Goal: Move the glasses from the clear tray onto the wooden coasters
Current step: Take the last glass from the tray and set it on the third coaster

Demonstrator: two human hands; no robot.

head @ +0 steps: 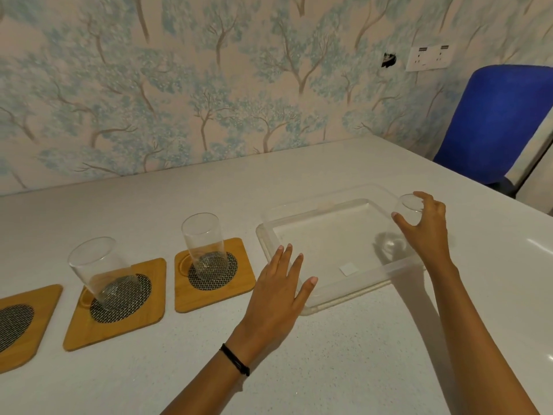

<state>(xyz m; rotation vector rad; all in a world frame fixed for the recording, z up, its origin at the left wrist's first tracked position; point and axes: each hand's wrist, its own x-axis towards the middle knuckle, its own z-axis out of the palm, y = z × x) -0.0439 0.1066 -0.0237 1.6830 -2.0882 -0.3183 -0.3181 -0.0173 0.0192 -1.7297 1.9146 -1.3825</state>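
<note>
Fingers of the right hand (pixel 425 226) wrap the rim of a glass (pixel 402 223) standing in the clear tray (pixel 299 217), near its right edge. Left hand (pixel 278 292) lies spread and empty over the tray's near-left corner. Two other glasses (pixel 205 244) stand on wooden coasters (pixel 236 283) at left.

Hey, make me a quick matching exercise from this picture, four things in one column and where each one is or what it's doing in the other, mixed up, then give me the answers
Things:
1. right hand
2. left hand
3. far-left coaster
4. tray

States:
A. bare, no glass on it
B. gripping a glass by its rim
C. holds one glass, at its right side
D. open, fingers spread, at the tray's near-left corner

Pairs: 1-B, 2-D, 3-A, 4-C
</note>
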